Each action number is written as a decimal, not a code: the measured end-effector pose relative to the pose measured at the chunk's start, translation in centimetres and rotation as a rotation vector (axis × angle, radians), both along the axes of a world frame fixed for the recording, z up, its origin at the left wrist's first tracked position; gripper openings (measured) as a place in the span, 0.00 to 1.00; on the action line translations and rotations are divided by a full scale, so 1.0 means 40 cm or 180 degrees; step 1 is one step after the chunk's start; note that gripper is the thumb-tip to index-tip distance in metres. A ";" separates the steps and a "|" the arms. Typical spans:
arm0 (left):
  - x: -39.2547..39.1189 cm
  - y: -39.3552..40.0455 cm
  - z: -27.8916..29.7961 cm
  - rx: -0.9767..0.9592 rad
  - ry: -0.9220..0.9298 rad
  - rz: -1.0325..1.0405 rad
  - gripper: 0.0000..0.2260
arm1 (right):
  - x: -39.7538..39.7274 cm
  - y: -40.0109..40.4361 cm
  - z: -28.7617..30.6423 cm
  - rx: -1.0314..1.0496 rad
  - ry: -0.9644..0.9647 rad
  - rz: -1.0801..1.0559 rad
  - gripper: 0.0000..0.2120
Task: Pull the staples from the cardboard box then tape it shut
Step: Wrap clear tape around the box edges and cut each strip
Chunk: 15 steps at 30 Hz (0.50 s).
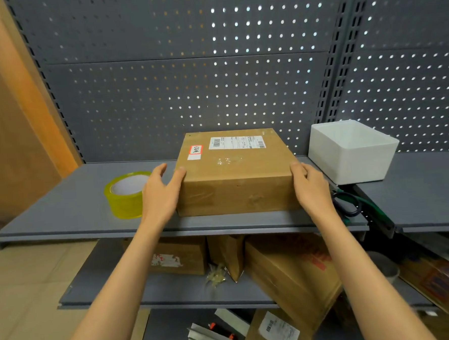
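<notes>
Overhead, grey shelf (62, 206) under pegboard (186, 80)

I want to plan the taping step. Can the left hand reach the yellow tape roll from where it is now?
Probably yes. The tape roll stands on the shelf just beside the left hand, which rests on the box, and nothing lies between them.
</notes>
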<state>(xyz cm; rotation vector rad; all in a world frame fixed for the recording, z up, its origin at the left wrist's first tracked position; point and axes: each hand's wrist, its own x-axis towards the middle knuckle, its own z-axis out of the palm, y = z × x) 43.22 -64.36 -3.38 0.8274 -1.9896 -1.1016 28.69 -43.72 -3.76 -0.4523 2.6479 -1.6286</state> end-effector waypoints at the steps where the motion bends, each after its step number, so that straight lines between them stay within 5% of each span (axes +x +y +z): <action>1: 0.000 -0.001 0.002 -0.0008 -0.0032 -0.0090 0.24 | 0.002 -0.001 0.001 -0.0022 -0.0001 0.0006 0.25; 9: 0.014 -0.031 0.003 -0.0298 -0.0085 -0.0276 0.21 | 0.038 -0.013 -0.003 0.0018 0.0135 0.0117 0.26; 15: 0.065 -0.050 0.013 -0.1335 -0.0051 0.0302 0.15 | 0.035 -0.002 0.002 -0.0078 0.0087 0.0087 0.24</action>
